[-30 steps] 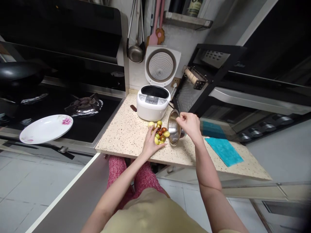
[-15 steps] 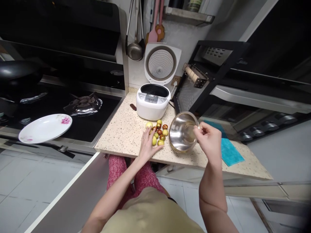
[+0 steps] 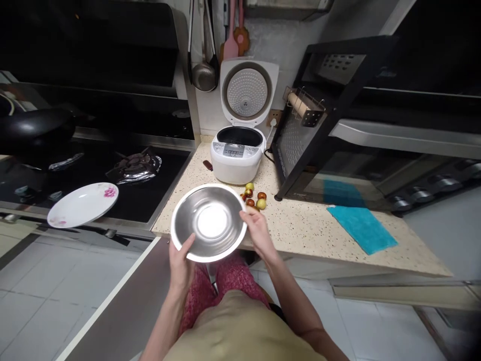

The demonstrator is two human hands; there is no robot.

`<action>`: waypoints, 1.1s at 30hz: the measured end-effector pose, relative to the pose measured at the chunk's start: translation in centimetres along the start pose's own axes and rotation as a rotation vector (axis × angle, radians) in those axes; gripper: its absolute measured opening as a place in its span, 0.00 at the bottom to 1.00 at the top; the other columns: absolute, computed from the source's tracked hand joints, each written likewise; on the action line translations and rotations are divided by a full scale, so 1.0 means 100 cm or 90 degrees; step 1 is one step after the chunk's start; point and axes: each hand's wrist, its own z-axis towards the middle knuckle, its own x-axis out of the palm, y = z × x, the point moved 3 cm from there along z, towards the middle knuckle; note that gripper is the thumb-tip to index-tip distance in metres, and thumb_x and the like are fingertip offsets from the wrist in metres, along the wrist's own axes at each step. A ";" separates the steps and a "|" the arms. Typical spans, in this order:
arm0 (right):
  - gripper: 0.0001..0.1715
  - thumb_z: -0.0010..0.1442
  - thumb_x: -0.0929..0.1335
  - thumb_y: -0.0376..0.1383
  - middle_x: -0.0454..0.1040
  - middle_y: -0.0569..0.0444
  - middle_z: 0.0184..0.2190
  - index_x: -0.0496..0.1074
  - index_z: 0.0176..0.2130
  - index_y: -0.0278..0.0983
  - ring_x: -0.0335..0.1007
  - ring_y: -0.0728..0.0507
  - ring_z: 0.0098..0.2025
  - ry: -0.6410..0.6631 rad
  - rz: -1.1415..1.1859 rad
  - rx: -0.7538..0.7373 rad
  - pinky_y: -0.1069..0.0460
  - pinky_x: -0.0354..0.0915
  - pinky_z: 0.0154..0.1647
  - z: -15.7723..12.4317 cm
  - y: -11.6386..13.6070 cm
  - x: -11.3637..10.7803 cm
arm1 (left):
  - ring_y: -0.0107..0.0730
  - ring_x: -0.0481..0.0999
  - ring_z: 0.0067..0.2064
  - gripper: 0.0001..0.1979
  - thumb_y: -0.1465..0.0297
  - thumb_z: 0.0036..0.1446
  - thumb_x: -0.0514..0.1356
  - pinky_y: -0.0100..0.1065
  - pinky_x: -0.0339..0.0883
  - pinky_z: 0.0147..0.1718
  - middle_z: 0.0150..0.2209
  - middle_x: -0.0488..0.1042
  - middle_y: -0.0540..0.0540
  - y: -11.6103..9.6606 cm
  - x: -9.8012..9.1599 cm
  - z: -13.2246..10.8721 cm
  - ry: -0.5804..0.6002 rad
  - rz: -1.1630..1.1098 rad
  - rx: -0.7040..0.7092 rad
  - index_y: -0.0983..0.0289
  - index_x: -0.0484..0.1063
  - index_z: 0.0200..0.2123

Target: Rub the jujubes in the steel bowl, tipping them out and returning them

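A shiny metal bowl (image 3: pixel 195 200) is held in front of me at the counter's front edge, its inside facing up at me with nothing in it. My left hand (image 3: pixel 181 260) grips its lower left rim, thumb over the edge. On the right rim, my right hand (image 3: pixel 259 233) pinches with thumb and fingers. Several green and reddish-brown jujubes (image 3: pixel 261 203) lie on the counter just beyond the bowl; the bowl and right hand hide some of them. Behind them stands a white rice cooker (image 3: pixel 235 170) with its lid (image 3: pixel 248 93) raised.
A flowered white plate (image 3: pixel 80 205) rests by the stove (image 3: pixel 169 170) at left. A turquoise cloth (image 3: pixel 363 228) lies on the counter below a black oven (image 3: pixel 349 175). An open drawer or door (image 3: pixel 112 301) juts out at lower left. Utensils (image 3: pixel 205 75) hang on the wall.
The bowl, tilted at my right, has moved left and turned toward me. My left hand has left the jujubes and now holds its rim. The view has shifted slightly.
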 end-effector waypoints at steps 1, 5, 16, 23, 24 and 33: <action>0.25 0.62 0.68 0.58 0.71 0.57 0.27 0.65 0.29 0.42 0.67 0.46 0.29 0.024 0.018 -0.005 0.50 0.68 0.31 -0.001 -0.006 0.012 | 0.46 0.78 0.58 0.34 0.66 0.52 0.70 0.40 0.75 0.55 0.57 0.78 0.54 -0.005 -0.009 0.002 -0.055 -0.007 -0.012 0.55 0.70 0.63; 0.28 0.63 0.67 0.60 0.67 0.60 0.24 0.63 0.30 0.41 0.67 0.46 0.27 0.141 0.010 0.022 0.51 0.66 0.30 -0.007 -0.026 0.037 | 0.36 0.79 0.48 0.33 0.77 0.42 0.67 0.28 0.75 0.44 0.49 0.80 0.50 -0.021 -0.037 0.017 -0.166 -0.032 -0.012 0.55 0.76 0.55; 0.11 0.71 0.62 0.38 0.76 0.45 0.44 0.72 0.45 0.40 0.70 0.35 0.48 -0.179 -0.544 -0.230 0.42 0.68 0.49 -0.013 -0.029 -0.030 | 0.34 0.79 0.45 0.38 0.78 0.39 0.62 0.30 0.74 0.49 0.46 0.79 0.49 -0.015 -0.056 0.037 -0.151 0.033 -0.008 0.55 0.74 0.57; 0.19 0.70 0.61 0.34 0.73 0.41 0.51 0.72 0.56 0.40 0.68 0.32 0.54 -0.144 -0.695 -0.215 0.39 0.70 0.50 -0.025 -0.042 -0.034 | 0.42 0.80 0.53 0.47 0.78 0.41 0.60 0.37 0.77 0.51 0.61 0.74 0.52 -0.012 -0.041 0.030 -0.077 0.100 -0.038 0.49 0.66 0.67; 0.19 0.70 0.61 0.33 0.73 0.41 0.50 0.72 0.56 0.39 0.69 0.32 0.53 -0.142 -0.711 -0.210 0.39 0.71 0.49 -0.026 -0.042 -0.035 | 0.42 0.80 0.53 0.47 0.78 0.41 0.60 0.38 0.78 0.51 0.61 0.73 0.52 -0.010 -0.038 0.028 -0.070 0.108 -0.043 0.48 0.65 0.68; 0.18 0.67 0.62 0.32 0.73 0.43 0.46 0.70 0.55 0.41 0.70 0.32 0.49 -0.133 -0.712 -0.183 0.41 0.71 0.43 -0.029 -0.047 -0.048 | 0.51 0.65 0.70 0.36 0.73 0.55 0.59 0.49 0.63 0.67 0.69 0.66 0.55 0.007 -0.033 0.022 -0.016 0.245 0.041 0.52 0.66 0.67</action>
